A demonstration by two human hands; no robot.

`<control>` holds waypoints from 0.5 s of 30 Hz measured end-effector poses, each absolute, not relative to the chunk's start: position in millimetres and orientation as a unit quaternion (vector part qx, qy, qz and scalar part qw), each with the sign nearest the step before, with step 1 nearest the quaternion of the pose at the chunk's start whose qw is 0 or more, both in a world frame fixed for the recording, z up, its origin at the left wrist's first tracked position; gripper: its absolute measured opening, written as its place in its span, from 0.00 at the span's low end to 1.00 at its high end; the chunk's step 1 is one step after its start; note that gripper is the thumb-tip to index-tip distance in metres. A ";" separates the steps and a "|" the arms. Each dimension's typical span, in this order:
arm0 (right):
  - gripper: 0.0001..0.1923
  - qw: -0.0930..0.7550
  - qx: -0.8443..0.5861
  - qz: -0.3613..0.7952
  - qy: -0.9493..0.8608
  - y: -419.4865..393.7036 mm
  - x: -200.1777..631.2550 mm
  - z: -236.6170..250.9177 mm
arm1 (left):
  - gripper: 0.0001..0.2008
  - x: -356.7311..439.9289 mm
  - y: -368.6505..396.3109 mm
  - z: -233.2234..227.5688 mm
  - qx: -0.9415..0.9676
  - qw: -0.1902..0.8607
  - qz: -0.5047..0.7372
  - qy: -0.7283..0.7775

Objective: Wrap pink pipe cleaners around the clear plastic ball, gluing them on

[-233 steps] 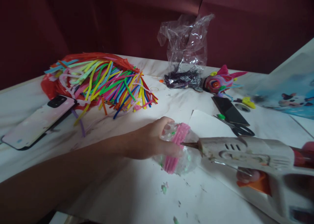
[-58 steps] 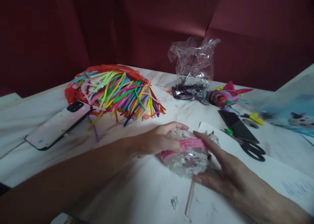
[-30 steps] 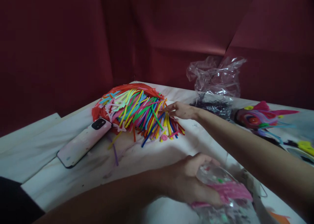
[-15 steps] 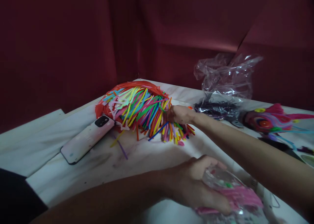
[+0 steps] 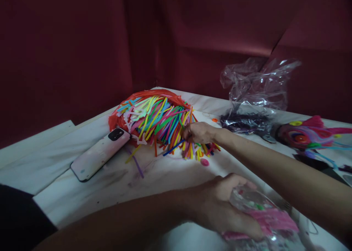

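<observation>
My left hand (image 5: 225, 210) is wrapped round a clear plastic bottle (image 5: 247, 196) at the lower right. A pink fuzzy band (image 5: 277, 220) circles the bottle, and small green and red bits show through its side. Above it, my right hand (image 5: 200, 132) has its fingers closed at the near right of a pile of colourful pipe cleaners (image 5: 162, 119). One end of a blue pipe cleaner (image 5: 173, 148) meets those fingers; their tips are partly hidden among the strands. The pile spills from a red plastic bag (image 5: 156, 93).
A phone (image 5: 99, 155) lies left of the pile, near loose purple and yellow pipe cleaners. A pink button-like disc (image 5: 204, 162) lies in front. Behind my right arm are a crumpled clear bag (image 5: 255, 86) and a colourful fish-like craft piece (image 5: 302, 135). Dark red sheeting rises behind the table.
My right hand has shifted slightly left and nearer, and the blue pipe cleaner has moved with it. The left hand keeps its grip on the bottle. The view has turned a little.
</observation>
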State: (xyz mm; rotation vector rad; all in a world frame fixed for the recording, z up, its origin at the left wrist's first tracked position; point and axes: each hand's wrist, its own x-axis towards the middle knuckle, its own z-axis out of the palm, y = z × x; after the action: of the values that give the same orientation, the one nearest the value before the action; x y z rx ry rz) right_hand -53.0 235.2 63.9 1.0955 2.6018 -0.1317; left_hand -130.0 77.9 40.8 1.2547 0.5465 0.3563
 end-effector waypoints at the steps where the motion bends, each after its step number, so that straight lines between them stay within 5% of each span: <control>1: 0.05 0.163 0.377 -0.050 0.910 233.0 -53.8 63.6 | 0.37 -130.1 77.9 40.6 0.573 0.763 0.164 0.248; 8: 0.04 0.118 0.372 -0.078 0.918 222.4 -52.1 61.0 | 0.38 -130.3 75.4 47.6 0.563 0.765 0.161 0.269; 15: 0.04 -0.210 0.334 -0.181 0.901 225.2 -63.3 92.1 | 0.35 -132.6 74.9 47.8 0.605 0.730 0.142 0.285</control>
State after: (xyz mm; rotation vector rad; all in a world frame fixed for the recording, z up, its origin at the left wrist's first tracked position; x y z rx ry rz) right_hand -63.3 225.2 92.1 1.2185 3.2852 -0.6588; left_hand -132.6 74.9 47.8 1.3331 0.6267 0.3130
